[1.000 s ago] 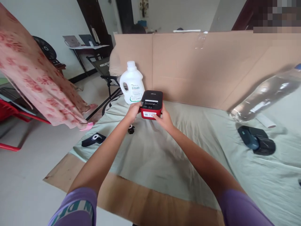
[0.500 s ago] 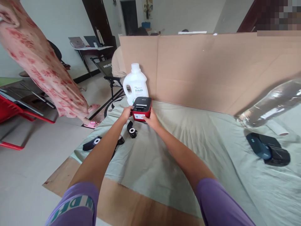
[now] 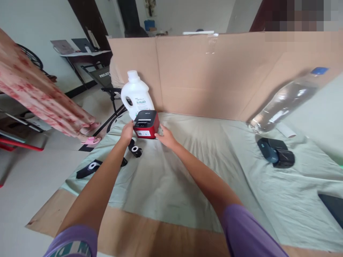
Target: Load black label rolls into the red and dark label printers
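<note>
Red-and-black box (image 3: 147,125) stands by a white jug (image 3: 137,93), left hand (image 3: 127,132) curled and right hand (image 3: 166,137) part-open at the box's sides, cannot tell if either grips

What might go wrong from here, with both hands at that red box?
The jug stands close behind the red box, so a backward push might tip it. A black piece lies near the left hand, which might brush it when drawing back. And the cloth is wrinkled, so sliding the box could drag it.
</note>
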The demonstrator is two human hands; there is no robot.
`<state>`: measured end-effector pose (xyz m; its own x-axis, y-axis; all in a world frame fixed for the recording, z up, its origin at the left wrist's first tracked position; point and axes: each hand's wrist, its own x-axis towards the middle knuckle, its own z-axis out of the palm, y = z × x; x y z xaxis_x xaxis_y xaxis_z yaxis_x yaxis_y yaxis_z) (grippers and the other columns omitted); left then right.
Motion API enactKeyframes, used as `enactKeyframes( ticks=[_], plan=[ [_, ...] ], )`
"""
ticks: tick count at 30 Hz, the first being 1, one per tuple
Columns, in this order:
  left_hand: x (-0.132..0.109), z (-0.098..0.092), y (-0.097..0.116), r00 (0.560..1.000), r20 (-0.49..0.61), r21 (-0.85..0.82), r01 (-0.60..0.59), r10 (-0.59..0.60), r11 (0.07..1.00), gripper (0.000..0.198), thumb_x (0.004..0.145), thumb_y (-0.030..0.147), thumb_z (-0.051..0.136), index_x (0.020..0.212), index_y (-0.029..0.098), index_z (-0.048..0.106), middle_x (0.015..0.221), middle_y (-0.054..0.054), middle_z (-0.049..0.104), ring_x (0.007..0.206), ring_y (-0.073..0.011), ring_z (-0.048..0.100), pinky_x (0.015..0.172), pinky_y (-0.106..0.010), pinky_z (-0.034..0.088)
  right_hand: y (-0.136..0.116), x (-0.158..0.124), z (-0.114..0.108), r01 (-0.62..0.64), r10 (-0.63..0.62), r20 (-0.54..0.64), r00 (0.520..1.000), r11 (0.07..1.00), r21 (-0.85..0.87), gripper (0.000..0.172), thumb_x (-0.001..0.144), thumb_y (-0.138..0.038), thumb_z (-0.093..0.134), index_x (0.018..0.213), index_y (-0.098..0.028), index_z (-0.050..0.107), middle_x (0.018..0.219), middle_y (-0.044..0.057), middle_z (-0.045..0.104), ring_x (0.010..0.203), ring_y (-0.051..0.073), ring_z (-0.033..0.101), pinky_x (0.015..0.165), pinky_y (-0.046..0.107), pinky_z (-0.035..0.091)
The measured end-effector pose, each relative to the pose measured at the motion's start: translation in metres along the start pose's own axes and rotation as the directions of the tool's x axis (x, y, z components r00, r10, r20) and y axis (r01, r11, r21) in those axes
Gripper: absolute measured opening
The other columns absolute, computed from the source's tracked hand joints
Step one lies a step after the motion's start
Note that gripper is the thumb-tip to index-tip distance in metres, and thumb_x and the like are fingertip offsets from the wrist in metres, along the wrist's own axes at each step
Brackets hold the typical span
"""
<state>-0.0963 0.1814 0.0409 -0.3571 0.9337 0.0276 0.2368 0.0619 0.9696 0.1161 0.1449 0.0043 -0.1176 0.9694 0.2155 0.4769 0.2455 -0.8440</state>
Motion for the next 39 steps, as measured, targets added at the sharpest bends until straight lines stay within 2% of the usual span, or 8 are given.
enactKeyframes(
  ticks=[5, 9, 11, 14, 17, 20, 30, 39],
  plan=[
    [-0.071, -0.025, -0.003, 0.921, 0.078, 0.465, -0.371, 0.381, 0.803, 0.063, 0.084, 0.035, 0.056, 0.140, 0.008, 0.051, 0.154, -0.018, 0.044, 0.149, -0.0340, 0.032, 0.123, -0.049, 0.024, 0.065, -0.112, -0.170, -0.066, -0.028, -0.243, 0.970, 0.926, -0.372, 0.057, 0.085, -0.036, 0.060, 0.138, -0.014, 0.054, 0.139, 0.017, 0.059, 0.129, 0.031, 0.054, 0.113, 0.048, 0.039],
    [-0.150, -0.022, -0.012, 0.718, 0.274, 0.461, -0.682, 0.640, 0.568, 0.055, 0.092, 0.032, 0.049, 0.144, 0.018, 0.048, 0.152, -0.010, 0.050, 0.148, -0.0281, 0.035, 0.123, -0.047, 0.028, 0.106, -0.209, -0.329, -0.559, 0.075, -0.650, 0.756, 0.590, -0.582, 0.069, 0.086, -0.047, 0.061, 0.140, -0.006, 0.049, 0.137, 0.028, 0.054, 0.132, 0.042, 0.044, 0.107, 0.058, 0.033],
    [-0.188, -0.002, -0.016, 0.623, 0.455, 0.404, -0.781, 0.636, 0.476, 0.047, 0.094, 0.031, 0.046, 0.140, 0.021, 0.053, 0.144, -0.008, 0.058, 0.142, -0.0266, 0.045, 0.123, -0.048, 0.028, 0.118, -0.233, -0.379, -0.760, 0.227, -0.755, 0.615, 0.426, -0.491, 0.090, 0.081, -0.057, 0.065, 0.146, 0.000, 0.040, 0.139, 0.037, 0.047, 0.133, 0.047, 0.042, 0.103, 0.058, 0.034],
    [-0.234, 0.040, -0.020, 0.433, 0.751, 0.275, -0.891, 0.499, 0.360, 0.044, 0.097, 0.031, 0.042, 0.137, 0.021, 0.057, 0.142, -0.008, 0.060, 0.138, -0.0243, 0.050, 0.123, -0.048, 0.028, 0.128, -0.242, -0.410, -0.794, 0.444, -0.660, 0.606, 0.391, -0.465, 0.105, 0.078, -0.058, 0.069, 0.153, 0.002, 0.027, 0.138, 0.036, 0.049, 0.132, 0.044, 0.046, 0.099, 0.049, 0.040],
    [-0.268, 0.073, -0.020, 0.239, 0.903, 0.139, -0.949, 0.356, 0.284, 0.052, 0.099, 0.038, 0.042, 0.148, 0.021, 0.047, 0.156, -0.007, 0.044, 0.147, -0.0244, 0.037, 0.124, -0.047, 0.024, 0.127, -0.237, -0.408, -0.766, 0.498, -0.582, 0.643, 0.408, -0.497, 0.107, 0.076, -0.052, 0.074, 0.157, -0.007, 0.022, 0.141, 0.028, 0.049, 0.129, 0.040, 0.050, 0.097, 0.044, 0.043],
    [-0.290, 0.083, -0.022, 0.151, 0.944, 0.077, -0.966, 0.295, 0.248, 0.059, 0.101, 0.046, 0.038, 0.156, 0.026, 0.033, 0.164, -0.004, 0.028, 0.153, -0.0264, 0.024, 0.125, -0.049, 0.018, 0.109, -0.235, -0.393, -0.802, 0.527, -0.606, 0.596, 0.360, -0.477, 0.100, 0.075, -0.054, 0.073, 0.157, -0.018, 0.027, 0.140, 0.025, 0.047, 0.125, 0.041, 0.053, 0.095, 0.046, 0.045],
    [-0.305, 0.074, -0.030, 0.133, 0.933, 0.064, -0.975, 0.334, 0.212, 0.061, 0.102, 0.049, 0.035, 0.158, 0.028, 0.027, 0.165, -0.002, 0.026, 0.154, -0.0269, 0.019, 0.124, -0.049, 0.014, -0.021, -0.208, -0.226, -0.641, 0.462, -0.444, 0.768, 0.548, -0.537, 0.088, 0.075, -0.054, 0.067, 0.154, -0.031, 0.034, 0.121, 0.015, 0.049, 0.109, 0.036, 0.059, 0.089, 0.042, 0.045],
    [-0.308, 0.075, -0.028, 0.162, 0.934, 0.055, -0.945, 0.317, 0.322, 0.061, 0.099, 0.048, 0.043, 0.155, 0.025, 0.035, 0.164, -0.004, 0.031, 0.153, -0.0306, 0.020, 0.124, -0.055, 0.015, -0.034, -0.193, -0.128, -0.650, 0.471, -0.447, 0.760, 0.563, -0.511, 0.094, 0.077, -0.054, 0.068, 0.157, -0.024, 0.029, 0.122, 0.024, 0.051, 0.109, 0.045, 0.056, 0.085, 0.053, 0.046]
  ],
)
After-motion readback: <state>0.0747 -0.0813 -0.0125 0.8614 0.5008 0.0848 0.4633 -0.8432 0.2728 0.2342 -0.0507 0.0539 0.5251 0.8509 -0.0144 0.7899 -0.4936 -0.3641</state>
